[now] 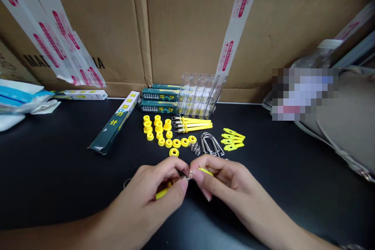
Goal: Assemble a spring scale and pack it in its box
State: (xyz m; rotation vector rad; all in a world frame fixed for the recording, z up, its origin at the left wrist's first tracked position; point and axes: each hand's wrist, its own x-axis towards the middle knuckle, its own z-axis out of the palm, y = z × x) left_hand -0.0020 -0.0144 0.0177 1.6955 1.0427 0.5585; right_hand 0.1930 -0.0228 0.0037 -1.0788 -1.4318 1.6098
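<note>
My left hand (156, 187) pinches a thin yellow rod (162, 193) that sticks out below its fingers. My right hand (218, 177) grips another yellow piece (206, 171), and a small metal hook or spring (190, 174) sits where the fingertips of both hands meet. Just beyond the hands lie several yellow rings and caps (164, 133), yellow rods with metal ends (193, 124), small springs (195, 148), wire hooks (211, 144) and yellow pointers (233, 139).
Everything lies on a black table (58, 172). Clear plastic tubes (199, 95) stand against cardboard boxes (187, 27) at the back, beside dark green boxes (159, 100) and a long green box (115, 122). A grey bag (348, 125) is at the right, white packets (20, 99) at the left.
</note>
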